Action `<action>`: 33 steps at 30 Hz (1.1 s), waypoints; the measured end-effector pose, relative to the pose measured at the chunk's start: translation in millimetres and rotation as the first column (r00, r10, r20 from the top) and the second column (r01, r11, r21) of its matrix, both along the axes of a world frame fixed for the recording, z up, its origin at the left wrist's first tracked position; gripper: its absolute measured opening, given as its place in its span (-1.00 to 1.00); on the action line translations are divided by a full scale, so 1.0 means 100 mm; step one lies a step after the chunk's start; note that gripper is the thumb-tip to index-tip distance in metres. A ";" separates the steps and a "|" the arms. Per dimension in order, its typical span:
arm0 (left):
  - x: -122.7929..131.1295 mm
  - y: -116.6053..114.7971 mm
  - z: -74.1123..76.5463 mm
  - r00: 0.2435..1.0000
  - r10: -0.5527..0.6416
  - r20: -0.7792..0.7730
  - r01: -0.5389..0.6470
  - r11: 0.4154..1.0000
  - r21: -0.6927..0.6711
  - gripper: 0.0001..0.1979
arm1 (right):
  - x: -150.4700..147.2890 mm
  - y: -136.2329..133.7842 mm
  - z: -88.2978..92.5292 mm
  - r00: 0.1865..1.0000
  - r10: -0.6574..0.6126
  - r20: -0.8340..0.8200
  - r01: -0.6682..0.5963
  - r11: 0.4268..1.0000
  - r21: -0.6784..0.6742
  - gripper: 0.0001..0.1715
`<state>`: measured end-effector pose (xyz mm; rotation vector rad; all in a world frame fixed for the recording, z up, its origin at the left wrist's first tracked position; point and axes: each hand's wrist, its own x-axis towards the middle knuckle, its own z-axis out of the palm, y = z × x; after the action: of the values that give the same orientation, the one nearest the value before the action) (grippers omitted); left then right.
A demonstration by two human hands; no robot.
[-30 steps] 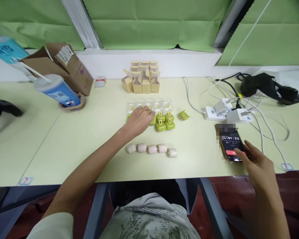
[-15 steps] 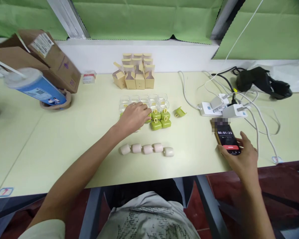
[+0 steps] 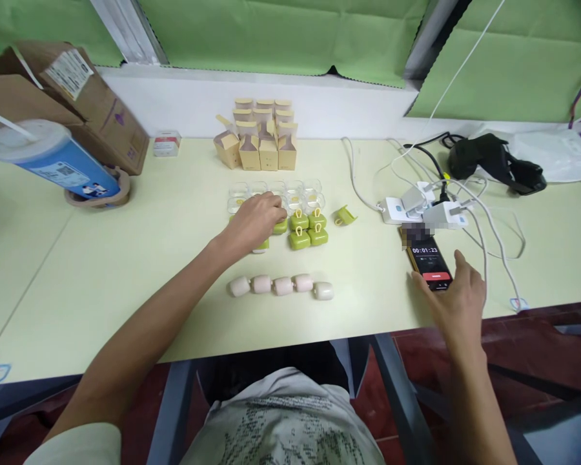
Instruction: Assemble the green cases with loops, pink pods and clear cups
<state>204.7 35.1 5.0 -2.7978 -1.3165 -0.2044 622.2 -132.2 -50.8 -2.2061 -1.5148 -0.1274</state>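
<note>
My left hand (image 3: 255,221) reaches over the left part of a group of small green cases with yellow loops (image 3: 299,239). Its fingers are bent together, and the tips and whatever they hold are hidden. Right behind it lies a two-row clear plastic tray (image 3: 314,188). Nearer to me, several pale pink barrel-shaped pieces (image 3: 283,286) lie in a row. My right hand (image 3: 458,297) is open, thumb and fingers spread around the lower end of a phone (image 3: 430,261) with a running timer. Whether the thumb touches the phone, I cannot tell.
Several small open cardboard boxes (image 3: 268,155) stand against the wall. A lone green piece (image 3: 345,215) lies right of the group. A power strip (image 3: 395,210) with chargers and cables sits behind the phone. To the left are a blue cup (image 3: 72,169) and a carton (image 3: 113,123).
The view has shifted slightly. Another green case shows more clearly under my left hand, which stays over the group. Fingers of my right hand now stand farther from the phone's right edge.
</note>
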 end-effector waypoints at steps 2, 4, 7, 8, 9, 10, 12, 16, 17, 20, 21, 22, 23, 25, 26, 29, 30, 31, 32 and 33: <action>0.02 0.00 -0.01 1.000 0.013 0.015 -0.013 1.000 -0.004 -0.63 | -0.16 -0.02 0.13 0.995 0.020 0.097 -0.030 0.995 0.098 0.02; 0.02 0.00 0.02 0.999 0.027 0.043 -0.026 1.000 -0.005 -0.68 | -0.33 0.02 0.30 0.991 0.067 0.115 -0.088 0.978 0.189 -0.21; -0.10 0.00 0.12 0.987 0.047 0.156 -0.050 0.999 0.018 -0.72 | -0.58 0.26 0.57 0.963 0.260 0.067 -0.268 0.923 0.277 -0.50; -0.19 -0.01 0.16 0.973 0.067 0.222 -0.075 0.997 0.032 -0.73 | -0.67 0.38 0.65 0.938 0.343 0.054 -0.344 0.895 0.284 -0.58; -0.29 -0.01 0.19 0.949 0.094 0.301 -0.112 0.993 0.043 -0.73 | -0.76 0.52 0.72 0.902 0.430 0.038 -0.423 0.861 0.282 -0.62; -0.42 -0.02 0.21 0.914 0.128 0.386 -0.159 0.986 0.050 -0.73 | -0.87 0.66 0.79 0.861 0.507 0.030 -0.493 0.820 0.292 -0.65; -0.68 -0.06 0.15 0.810 0.199 0.552 -0.264 0.964 0.040 -0.76 | -1.11 0.94 0.89 0.764 0.644 0.036 -0.636 0.743 0.210 -0.66; -1.09 -0.15 -0.23 0.482 0.375 0.792 -0.469 0.874 -0.128 -0.76 | -1.65 1.44 0.93 0.614 0.788 0.047 -0.788 0.615 -0.022 -0.63; -1.13 -0.18 -0.35 0.377 0.429 0.820 -0.448 0.860 -0.244 -0.71 | -1.78 1.54 0.90 0.585 0.811 0.032 -0.806 0.585 -0.093 -0.63; -1.11 -0.25 -0.63 0.244 0.543 0.804 -0.254 0.836 -0.487 -0.53 | -2.08 1.74 0.81 0.505 0.863 0.015 -0.837 0.493 -0.238 -0.63; -1.08 -0.27 -0.68 0.249 0.556 0.793 -0.205 0.831 -0.518 -0.50 | -2.15 1.78 0.78 0.484 0.875 0.015 -0.843 0.470 -0.260 -0.63; -1.05 -0.29 -0.72 0.256 0.556 0.791 -0.178 0.831 -0.526 -0.49 | -2.20 1.80 0.76 0.470 0.883 0.012 -0.849 0.456 -0.268 -0.64; -1.02 -0.30 -0.74 0.270 0.547 0.792 -0.164 0.837 -0.523 -0.50 | -2.23 1.82 0.75 0.465 0.885 0.004 -0.854 0.450 -0.260 -0.66; -0.98 -0.32 -0.77 0.293 0.524 0.800 -0.163 0.852 -0.498 -0.54 | -2.22 1.83 0.78 0.479 0.878 -0.022 -0.861 0.465 -0.207 -0.69; -0.97 -0.33 -0.77 0.307 0.514 0.801 -0.168 0.858 -0.486 -0.56 | -2.18 1.83 0.81 0.499 0.866 -0.031 -0.857 0.488 -0.167 -0.69; -0.96 -0.32 -0.78 0.339 0.512 0.789 -0.190 0.859 -0.476 -0.58 | -1.88 1.88 0.99 0.610 0.792 -0.024 -0.792 0.607 -0.074 -0.68; -0.96 -0.32 -0.77 0.348 0.516 0.783 -0.205 0.857 -0.474 -0.59 | -1.75 1.92 1.04 0.654 0.757 -0.019 -0.755 0.651 -0.079 -0.70; -0.96 -0.32 -0.75 0.358 0.517 0.777 -0.231 0.856 -0.463 -0.59 | -1.60 1.96 1.08 0.695 0.719 -0.016 -0.715 0.689 -0.117 -0.74; -0.96 -0.34 -0.71 0.370 0.510 0.776 -0.272 0.859 -0.435 -0.61 | -1.47 2.00 1.10 0.735 0.678 -0.014 -0.667 0.720 -0.192 -0.78; -0.96 -0.37 -0.66 0.390 0.492 0.778 -0.318 0.865 -0.388 -0.64 | -1.34 2.04 1.11 0.773 0.634 -0.015 -0.610 0.737 -0.291 -0.81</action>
<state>108.3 -2.2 -60.9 -2.3232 -2.2296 -1.7377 488.0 72.3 59.8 -1.7599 -2.3643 0.2288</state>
